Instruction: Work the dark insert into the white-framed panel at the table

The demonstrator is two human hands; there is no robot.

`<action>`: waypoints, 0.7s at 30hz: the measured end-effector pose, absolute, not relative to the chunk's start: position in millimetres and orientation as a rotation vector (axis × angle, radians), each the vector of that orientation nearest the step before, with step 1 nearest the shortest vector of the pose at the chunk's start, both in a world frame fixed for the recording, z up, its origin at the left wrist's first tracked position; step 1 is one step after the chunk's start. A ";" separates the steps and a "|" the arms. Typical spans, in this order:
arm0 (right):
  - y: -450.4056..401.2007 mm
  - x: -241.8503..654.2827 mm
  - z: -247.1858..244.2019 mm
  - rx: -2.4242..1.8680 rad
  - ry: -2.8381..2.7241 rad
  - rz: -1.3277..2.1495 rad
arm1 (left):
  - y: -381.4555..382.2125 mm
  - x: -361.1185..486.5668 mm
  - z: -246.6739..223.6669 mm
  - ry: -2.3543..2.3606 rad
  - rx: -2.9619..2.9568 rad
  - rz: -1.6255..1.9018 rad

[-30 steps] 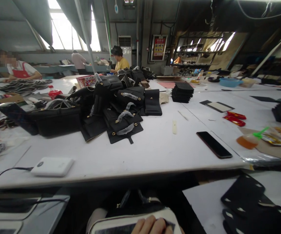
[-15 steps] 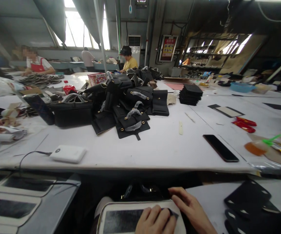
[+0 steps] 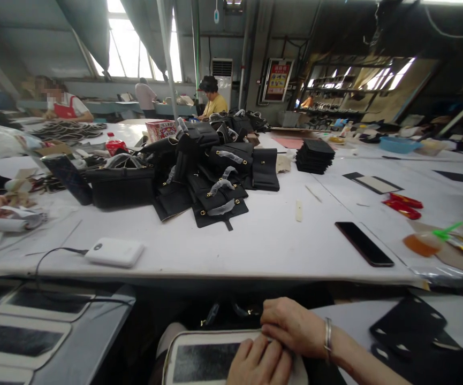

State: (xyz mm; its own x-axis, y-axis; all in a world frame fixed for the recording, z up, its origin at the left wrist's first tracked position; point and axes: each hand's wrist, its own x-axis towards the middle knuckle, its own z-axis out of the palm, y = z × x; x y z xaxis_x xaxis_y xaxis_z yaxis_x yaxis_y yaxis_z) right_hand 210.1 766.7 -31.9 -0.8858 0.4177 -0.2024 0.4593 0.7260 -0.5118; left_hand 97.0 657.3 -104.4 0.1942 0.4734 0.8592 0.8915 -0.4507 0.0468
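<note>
Cut off by the bottom edge: left hand [image 3: 260,364], fingers flat on cream panel [image 3: 199,361] with dark centre, apparently pressing. Right hand [image 3: 293,327] curled loosely over its top edge, grip unclear.

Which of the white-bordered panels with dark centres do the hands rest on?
The panel at bottom centre: left hand and right hand rest on its right end. The panels at lower left lie untouched.

panel [image 3: 203,359] – cream rim, dark grey centre | bags [image 3: 199,171] – black | table [image 3: 263,240] – white
</note>
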 end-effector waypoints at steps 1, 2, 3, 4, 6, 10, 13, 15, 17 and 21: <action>765.1 210.3 -33.0 0.692 2.864 -0.797 | 658.2 97.7 -103.9 -1.264 -1.999 -1.195; 763.5 210.4 -34.8 0.667 2.874 -0.723 | 659.1 98.6 -103.2 -1.263 -1.983 -1.210; 762.2 210.2 -37.2 0.645 2.880 -0.655 | 659.9 99.6 -102.6 -1.266 -1.958 -1.233; 761.2 209.9 -39.9 0.630 2.883 -0.595 | 660.5 100.6 -102.0 -1.270 -1.932 -1.256; 760.7 209.0 -45.5 0.610 2.886 -0.503 | 661.0 102.3 -101.2 -1.280 -1.895 -1.283; 763.5 208.9 -54.1 0.720 2.893 -0.412 | 661.0 103.4 -100.9 -1.322 -1.944 -1.244; 764.5 210.5 -55.5 0.805 2.889 -0.452 | 661.3 103.4 -101.0 -1.327 -1.946 -1.254; 764.4 211.1 -52.7 0.830 2.892 -0.529 | 661.6 103.7 -101.3 -1.326 -1.914 -1.267; 764.7 210.7 -47.1 0.846 2.889 -0.651 | 661.6 104.6 -102.9 -1.335 -1.882 -1.285; 771.9 209.0 -34.3 0.804 2.769 -1.060 | 660.8 108.0 -110.4 -1.343 -1.827 -1.348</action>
